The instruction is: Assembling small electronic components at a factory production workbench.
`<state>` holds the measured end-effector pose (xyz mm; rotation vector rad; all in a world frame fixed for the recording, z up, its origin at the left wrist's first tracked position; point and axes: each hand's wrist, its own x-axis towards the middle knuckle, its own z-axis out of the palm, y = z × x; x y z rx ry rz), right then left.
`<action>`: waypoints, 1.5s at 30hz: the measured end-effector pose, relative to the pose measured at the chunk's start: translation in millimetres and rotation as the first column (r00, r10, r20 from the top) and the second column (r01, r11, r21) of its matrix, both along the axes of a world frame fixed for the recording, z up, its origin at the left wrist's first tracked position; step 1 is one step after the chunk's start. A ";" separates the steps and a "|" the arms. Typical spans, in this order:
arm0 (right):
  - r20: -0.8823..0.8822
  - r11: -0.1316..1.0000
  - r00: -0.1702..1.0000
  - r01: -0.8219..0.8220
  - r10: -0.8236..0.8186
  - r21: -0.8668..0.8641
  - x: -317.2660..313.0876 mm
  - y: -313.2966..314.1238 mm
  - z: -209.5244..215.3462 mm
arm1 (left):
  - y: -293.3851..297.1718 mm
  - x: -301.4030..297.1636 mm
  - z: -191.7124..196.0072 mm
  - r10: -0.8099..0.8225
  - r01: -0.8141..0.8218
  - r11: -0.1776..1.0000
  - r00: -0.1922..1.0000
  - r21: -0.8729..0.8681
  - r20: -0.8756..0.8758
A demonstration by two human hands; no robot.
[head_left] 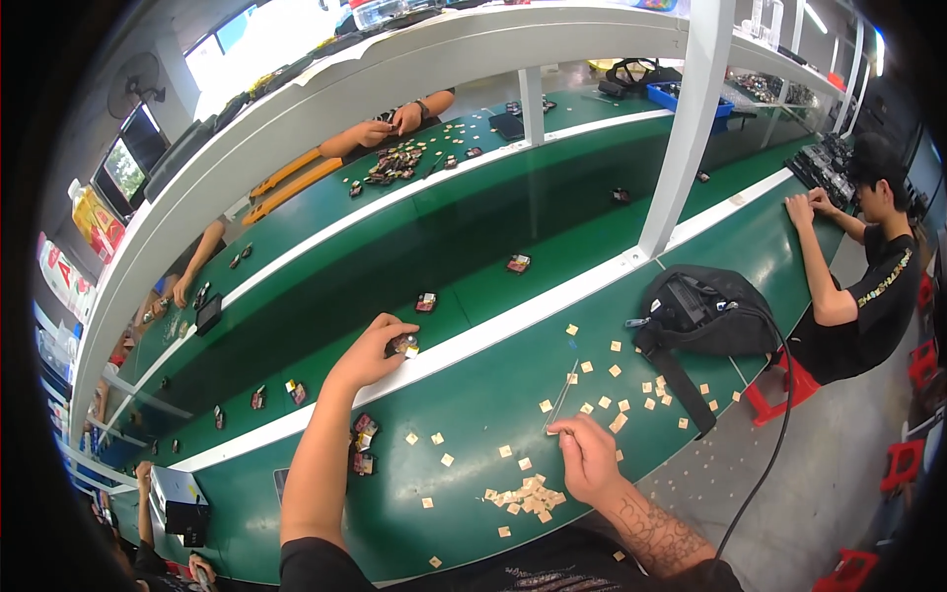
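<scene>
My left hand [375, 352] reaches over the white rail at the edge of the green belt, its fingers closed round a small part [406, 345] with a shiny, pale face. The fingers partly cover that part. My right hand [590, 459] pinches thin metal tweezers [563, 397], whose tips point away from me above the green worktop. Near it lie a pile of small tan squares [528, 496] and several loose ones. Small dark-and-red parts [364, 444] sit beside my left forearm. Another such part [425, 302] rests on the belt just beyond my left hand.
A black bag [705, 316] with a trailing strap lies right of the squares, and a black cable [786, 405] hangs past the table edge. A white post [685, 138] rises from the rail [503, 324]. Other people work at right and across the belt.
</scene>
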<state>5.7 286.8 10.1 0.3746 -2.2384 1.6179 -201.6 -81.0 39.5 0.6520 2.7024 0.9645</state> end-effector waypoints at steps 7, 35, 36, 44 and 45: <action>-0.043 0.997 0.999 -0.018 0.022 0.078 2.7 0.5 8.0 | 30.7 18.1 9.8 0.083 -0.107 0.984 0.982 -0.143 -0.170; 0.362 0.526 0.931 -0.335 0.055 0.782 -22.0 -69.7 59.4 | 74.8 163.2 -27.9 -0.297 0.300 0.954 0.925 -0.023 -0.236; 0.383 0.516 0.923 -0.349 0.044 0.782 -22.5 -70.8 60.1 | 74.8 164.3 -27.5 -0.301 0.302 0.953 0.927 -0.033 -0.223; 0.361 0.772 0.931 -0.267 0.053 0.576 -16.0 -62.8 37.0 | 75.9 165.6 -23.6 -0.314 0.306 0.949 0.925 -0.072 -0.212; 0.347 0.809 0.936 -0.247 0.057 0.534 -15.2 -61.7 33.8 | 76.3 166.0 -24.4 -0.307 0.299 0.952 0.929 -0.068 -0.208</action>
